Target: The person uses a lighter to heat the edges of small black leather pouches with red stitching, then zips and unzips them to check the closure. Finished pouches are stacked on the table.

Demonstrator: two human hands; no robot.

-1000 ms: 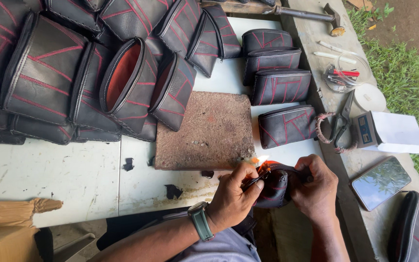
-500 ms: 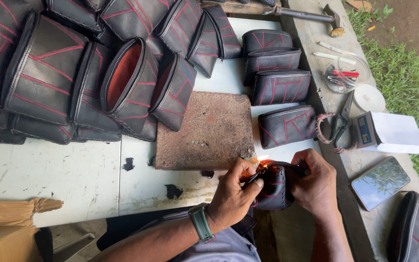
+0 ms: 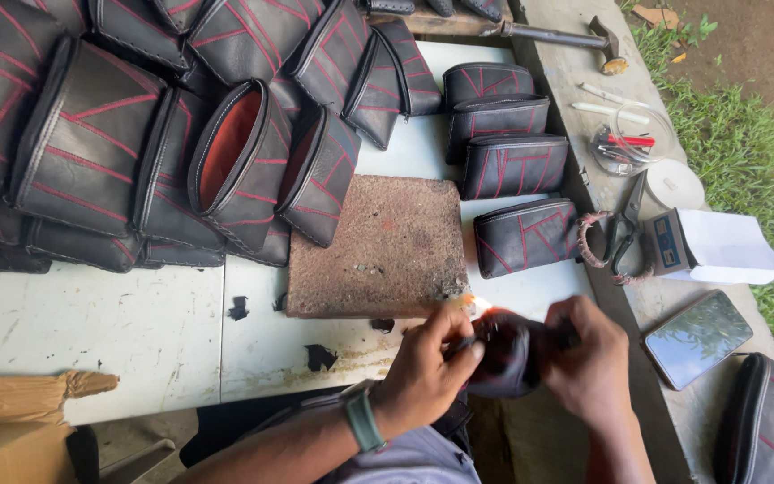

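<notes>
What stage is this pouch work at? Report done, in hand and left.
Done, by the look of it: four zipped black pouches with red stitching lined up on the white table, and many larger ones piled at the left. In hand: the left hand and right hand hold a black pouch, with a small flame at its edge. What remains cannot be told.

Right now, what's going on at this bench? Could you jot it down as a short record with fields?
Left hand: left hand pinches the edge of a small black pouch, a small flame beside its fingers
Right hand: right hand grips the pouch's other side
Wrist: green watch
Table: white table with a brown slab
Stock: black red-stitched pouches in rows
Tools: scissors, hammer
</notes>
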